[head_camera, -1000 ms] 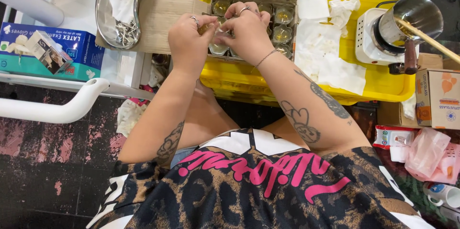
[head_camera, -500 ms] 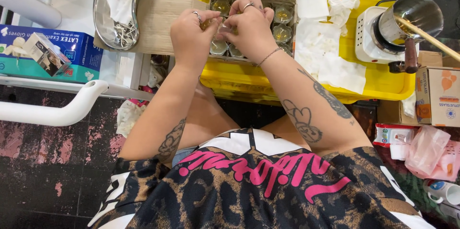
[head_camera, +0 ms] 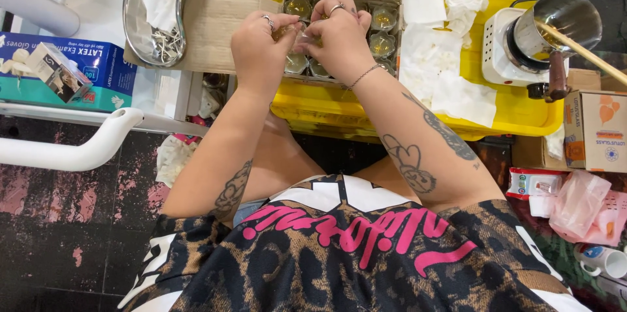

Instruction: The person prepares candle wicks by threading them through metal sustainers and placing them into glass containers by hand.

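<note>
Yellow tray [head_camera: 516, 106] as landmark. Cardboard box of small glass cups [head_camera: 382, 21] at tray's left end, empty cups in near rows, white-filled ones far. Metal pot [head_camera: 565, 18] with wooden stick on tray's right end. Paper towels [head_camera: 450, 64] mid-tray. Left hand [head_camera: 258, 44] and right hand [head_camera: 336, 34] meeting over box, fingertips pinched on small glass cup [head_camera: 294, 32], mostly hidden between them. Both equally near; axis cannot tell.
</note>
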